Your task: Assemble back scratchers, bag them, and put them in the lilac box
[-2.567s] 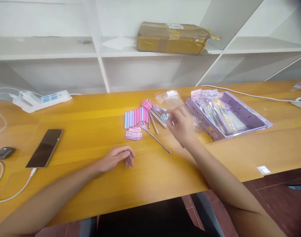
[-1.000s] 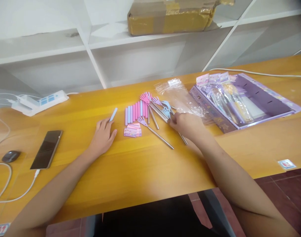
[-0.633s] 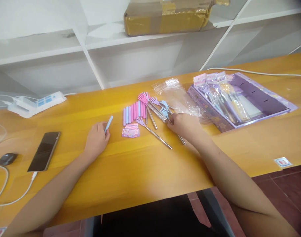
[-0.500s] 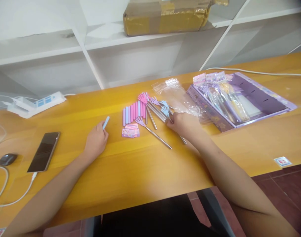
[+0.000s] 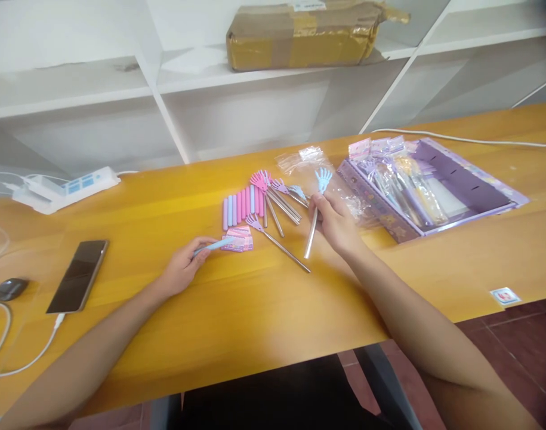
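Between the fingers of my left hand is a light blue handle grip, its free end pointing right. My right hand is closed round the metal rod of a blue back scratcher, whose hand-shaped head points up and away from me. Between my hands lie a purple back scratcher, a small stack of printed cards and a row of pink, purple and blue handle grips. Behind them rests a pile of more back scratchers with pink, purple and blue heads.
Clear plastic bags lie behind my right hand. A purple display box at the right holds bagged back scratchers. At the left are a phone on a cable, a black mouse-like object and a power strip. A taped carton sits on the shelf.
My right hand has lifted the blue back scratcher off the pile and turned its head upward. My left hand has moved right, tilting the blue grip from upright to nearly level.
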A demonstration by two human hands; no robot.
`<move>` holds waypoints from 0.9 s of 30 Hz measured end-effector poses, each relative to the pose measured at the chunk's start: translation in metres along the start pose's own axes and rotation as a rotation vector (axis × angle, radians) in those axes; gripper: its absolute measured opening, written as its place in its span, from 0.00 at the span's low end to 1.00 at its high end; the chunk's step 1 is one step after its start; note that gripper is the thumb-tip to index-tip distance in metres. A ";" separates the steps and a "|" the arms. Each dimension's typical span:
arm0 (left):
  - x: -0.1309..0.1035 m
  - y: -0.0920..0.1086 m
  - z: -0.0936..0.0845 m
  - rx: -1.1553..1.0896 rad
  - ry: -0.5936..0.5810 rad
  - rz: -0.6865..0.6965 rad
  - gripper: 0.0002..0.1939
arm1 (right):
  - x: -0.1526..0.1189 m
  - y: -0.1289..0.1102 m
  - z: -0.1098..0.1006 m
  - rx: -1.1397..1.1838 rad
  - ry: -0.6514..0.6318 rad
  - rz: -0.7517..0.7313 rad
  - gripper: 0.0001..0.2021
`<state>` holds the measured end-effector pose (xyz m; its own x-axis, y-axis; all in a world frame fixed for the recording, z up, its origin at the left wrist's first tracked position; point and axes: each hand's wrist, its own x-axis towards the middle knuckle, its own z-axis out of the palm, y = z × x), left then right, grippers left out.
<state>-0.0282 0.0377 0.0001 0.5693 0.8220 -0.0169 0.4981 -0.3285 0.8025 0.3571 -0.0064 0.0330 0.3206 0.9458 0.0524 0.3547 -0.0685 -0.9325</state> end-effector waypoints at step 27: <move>-0.002 0.009 0.012 -0.908 -0.469 -0.143 0.17 | -0.021 -0.003 0.023 0.720 -0.522 -0.011 0.13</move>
<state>-0.0169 0.0278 0.0002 0.8382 0.4978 -0.2225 0.0101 0.3937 0.9192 0.3293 -0.0189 0.0261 -0.1837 0.9813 0.0571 -0.3389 -0.0087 -0.9408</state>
